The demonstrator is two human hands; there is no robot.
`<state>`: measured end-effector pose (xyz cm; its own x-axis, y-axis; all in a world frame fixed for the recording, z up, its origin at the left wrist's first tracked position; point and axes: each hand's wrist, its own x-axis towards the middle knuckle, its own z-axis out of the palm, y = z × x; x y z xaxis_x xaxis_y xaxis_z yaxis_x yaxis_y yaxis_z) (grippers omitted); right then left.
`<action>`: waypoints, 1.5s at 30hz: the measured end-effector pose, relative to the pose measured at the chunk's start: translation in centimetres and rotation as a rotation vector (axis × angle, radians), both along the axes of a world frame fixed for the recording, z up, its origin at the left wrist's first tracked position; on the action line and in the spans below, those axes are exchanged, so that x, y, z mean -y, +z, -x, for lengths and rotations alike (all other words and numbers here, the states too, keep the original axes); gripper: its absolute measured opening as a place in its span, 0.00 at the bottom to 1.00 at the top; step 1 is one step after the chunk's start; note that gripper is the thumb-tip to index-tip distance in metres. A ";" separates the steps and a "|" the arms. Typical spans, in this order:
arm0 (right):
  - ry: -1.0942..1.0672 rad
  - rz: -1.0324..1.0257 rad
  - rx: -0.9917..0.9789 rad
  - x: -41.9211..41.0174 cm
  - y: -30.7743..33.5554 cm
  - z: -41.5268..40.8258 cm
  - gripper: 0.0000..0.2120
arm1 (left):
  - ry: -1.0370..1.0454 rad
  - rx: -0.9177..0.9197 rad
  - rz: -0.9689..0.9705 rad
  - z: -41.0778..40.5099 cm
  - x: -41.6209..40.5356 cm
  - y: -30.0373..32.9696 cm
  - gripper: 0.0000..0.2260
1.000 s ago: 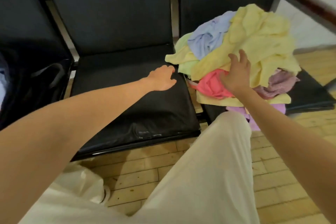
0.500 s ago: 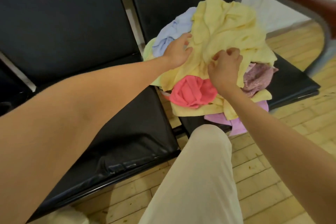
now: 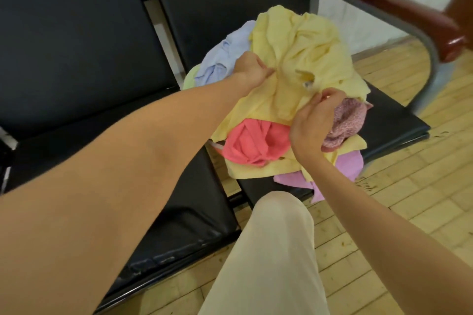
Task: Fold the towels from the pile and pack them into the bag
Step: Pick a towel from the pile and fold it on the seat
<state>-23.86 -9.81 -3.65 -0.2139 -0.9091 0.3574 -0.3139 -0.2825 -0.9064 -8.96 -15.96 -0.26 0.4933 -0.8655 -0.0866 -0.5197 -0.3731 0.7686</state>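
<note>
The pile point(image 3: 281, 115) sits on the right-hand of two black seats point(image 3: 389, 120), topped by one yellow towel point(image 3: 302, 51). Left hand point(image 3: 249, 69) pinches that towel's left edge; right hand point(image 3: 313, 120) pinches its lower right edge. Around it lie one blue towel point(image 3: 225, 56) to the left, one red point(image 3: 253, 143) below, one mauve knit point(image 3: 348, 117) to the right (more yellow and one lilac point(image 3: 350, 166) beneath). No bag shows.
</note>
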 end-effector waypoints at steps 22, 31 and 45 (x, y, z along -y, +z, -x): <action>0.563 -0.215 0.200 -15.1 7.8 -1.1 0.09 | -0.362 -0.410 -0.074 -1.9 -28.8 6.2 0.18; 0.773 -0.354 0.094 -17.7 7.8 -2.2 0.07 | -0.236 -0.503 0.079 -2.2 -33.0 5.8 0.07; 1.053 -0.147 -1.614 -16.6 0.2 -3.7 0.20 | 0.104 -0.626 0.188 -8.6 -43.8 2.6 0.11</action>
<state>-20.20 6.80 -3.41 0.7582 -0.4694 -0.4526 -0.5308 -0.8475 -0.0103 -0.35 27.83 2.32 0.4806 -0.8445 -0.2361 0.0780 -0.2270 0.9708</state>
